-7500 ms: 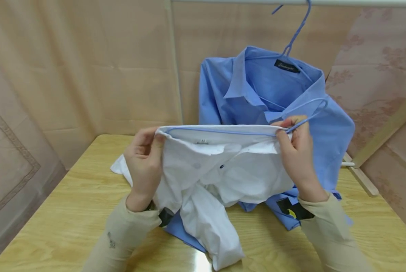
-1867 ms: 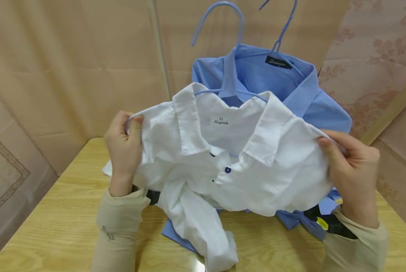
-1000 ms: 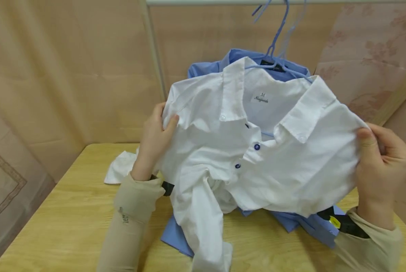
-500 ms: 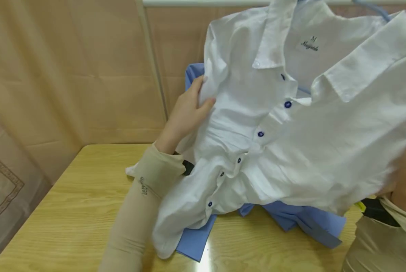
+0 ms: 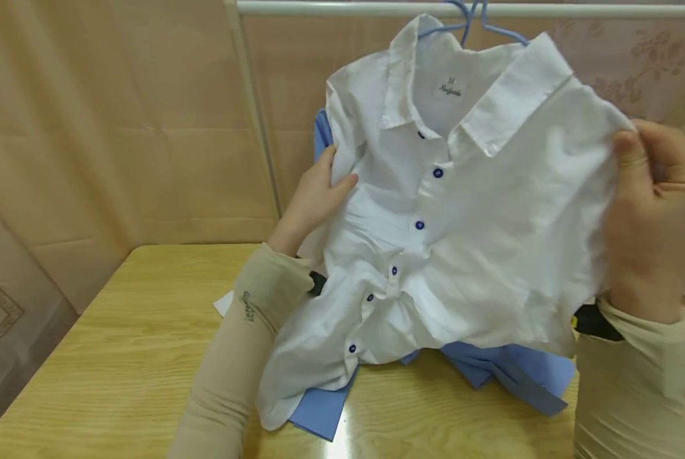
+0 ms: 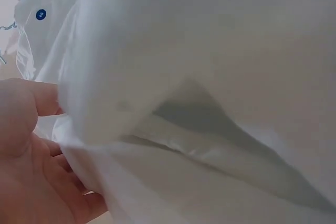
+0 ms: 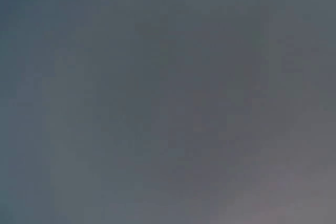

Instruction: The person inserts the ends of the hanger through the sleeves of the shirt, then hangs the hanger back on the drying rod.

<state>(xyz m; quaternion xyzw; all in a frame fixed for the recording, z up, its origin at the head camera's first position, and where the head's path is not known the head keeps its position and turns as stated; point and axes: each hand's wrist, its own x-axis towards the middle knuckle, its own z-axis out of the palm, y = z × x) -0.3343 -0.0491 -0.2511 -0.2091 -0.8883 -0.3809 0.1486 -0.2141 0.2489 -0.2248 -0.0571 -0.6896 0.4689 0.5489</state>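
Observation:
A white button-up shirt (image 5: 492,242) with dark blue buttons is spread on a blue hanger (image 5: 503,32) in the head view. My left hand (image 5: 318,191) holds the shirt's side below the shoulder, thumb in front and fingers partly behind the cloth. In the left wrist view, that hand (image 6: 31,150) has the folded white fabric (image 6: 121,66) between thumb and fingers. At the other shoulder, my right hand (image 5: 652,210) grips the cloth with the thumb on its front. The hanger's hook top lies beyond the frame. Only blurred grey shows in the right wrist view.
A white rail (image 5: 331,9) runs across the top, with a post (image 5: 256,115) at left. A blue shirt (image 5: 322,132) is mostly hidden behind the white one; blue cloth (image 5: 503,373) lies on the wooden table (image 5: 118,357). Beige curtain (image 5: 147,127) hangs behind.
Earlier, both hands held the white shirt lower, its collar folded down around the hanger. Since then the shirt and hanger have been raised towards the rail, and the left hand has moved right and up.

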